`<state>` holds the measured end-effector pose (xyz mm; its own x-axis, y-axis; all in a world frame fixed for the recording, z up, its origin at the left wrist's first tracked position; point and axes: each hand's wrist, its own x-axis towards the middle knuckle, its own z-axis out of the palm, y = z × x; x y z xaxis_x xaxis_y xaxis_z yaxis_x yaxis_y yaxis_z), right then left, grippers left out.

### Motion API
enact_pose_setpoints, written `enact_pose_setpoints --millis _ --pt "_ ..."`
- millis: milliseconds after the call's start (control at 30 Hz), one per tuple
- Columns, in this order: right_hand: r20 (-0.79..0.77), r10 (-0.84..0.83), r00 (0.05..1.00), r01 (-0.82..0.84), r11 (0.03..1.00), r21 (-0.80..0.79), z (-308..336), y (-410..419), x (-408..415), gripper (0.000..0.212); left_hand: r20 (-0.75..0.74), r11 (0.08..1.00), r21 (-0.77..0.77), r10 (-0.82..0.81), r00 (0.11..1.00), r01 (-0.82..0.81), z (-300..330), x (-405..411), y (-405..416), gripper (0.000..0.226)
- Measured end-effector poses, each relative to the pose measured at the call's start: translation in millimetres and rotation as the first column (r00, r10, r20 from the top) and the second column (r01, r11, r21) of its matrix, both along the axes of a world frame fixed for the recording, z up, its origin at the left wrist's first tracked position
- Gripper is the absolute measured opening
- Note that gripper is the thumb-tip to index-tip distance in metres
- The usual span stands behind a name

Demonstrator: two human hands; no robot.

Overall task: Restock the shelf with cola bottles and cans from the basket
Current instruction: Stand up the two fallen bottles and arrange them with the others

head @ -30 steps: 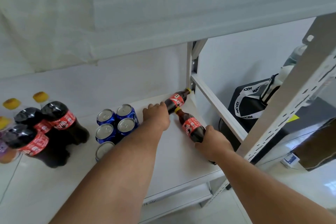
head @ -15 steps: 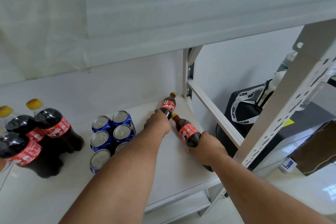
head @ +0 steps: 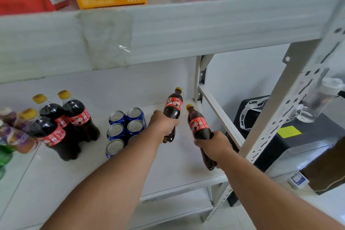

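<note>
Presently the placing step is in hand: two small cola bottles are being brought onto the right end of the shelf [head: 183, 177], one in each hand.

Well to the left of the left hand stands a cluster of large cola bottles [head: 74, 117], upright, yellow-capped, red-labelled. Just to the left of that hand sits a block of blue cans [head: 127, 127], tops up, packed close together.

The left hand [head: 164, 123] is clenched round the lower body of the left bottle [head: 173, 106]. This bottle is near upright with its cap toward the back wall; its base shows below the fingers, and whether it already touches the shelf board cannot be told from this angle.

Just to the right, apart from the first bottle, the right hand [head: 214, 147] grips the right bottle [head: 198, 125] about its lower half. This one is tilted, cap leaning away and to the left, base toward the front edge and apparently above the board. Beyond the right hand runs the shelf's side rail [head: 220, 115].

Both bottles are dark, full-looking, with yellow caps and red labels; plastic, smooth, likely to tip if released while leaning.

Judgement: the next move calls for righting the right bottle, seating both bases flat beside the cans, then letting go. The basket is not in view.
</note>
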<state>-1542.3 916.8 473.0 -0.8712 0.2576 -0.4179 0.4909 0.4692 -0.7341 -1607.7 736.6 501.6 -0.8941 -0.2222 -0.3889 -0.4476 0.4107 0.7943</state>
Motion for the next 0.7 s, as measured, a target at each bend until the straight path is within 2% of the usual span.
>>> enact_pose_setpoints --millis 100,233,333,467,600,700 --pt "-0.038 0.006 0.999 -0.01 0.995 -0.099 12 3 15 0.043 -0.013 0.986 0.166 0.001 1.0 0.001 17 38 -10 0.053" --pt "-0.13 0.032 0.991 -0.057 0.978 -0.199 31 2 40 0.035 -0.04 0.946 0.325 0.024 0.999 -0.01 36 87 -18 0.032" --pt "-0.16 0.038 0.986 -0.084 0.952 -0.293 39 -1 58 0.033 -0.07 0.899 0.436 0.066 0.995 -0.029 41 120 -25 0.029" --pt "-0.169 0.093 0.981 -0.152 0.914 -0.377 43 -5 77 0.025 -0.127 0.856 0.512 0.165 0.978 -0.078 38 155 -38 0.033" --pt "-0.159 0.122 0.98 -0.184 0.864 -0.469 44 -16 95 0.023 -0.178 0.834 0.542 0.233 0.956 -0.103 32 182 -51 0.06" --pt "-0.154 0.126 0.98 -0.189 0.831 -0.522 47 -28 106 0.025 -0.257 0.864 0.496 0.244 0.935 -0.089 32 200 -63 0.054"
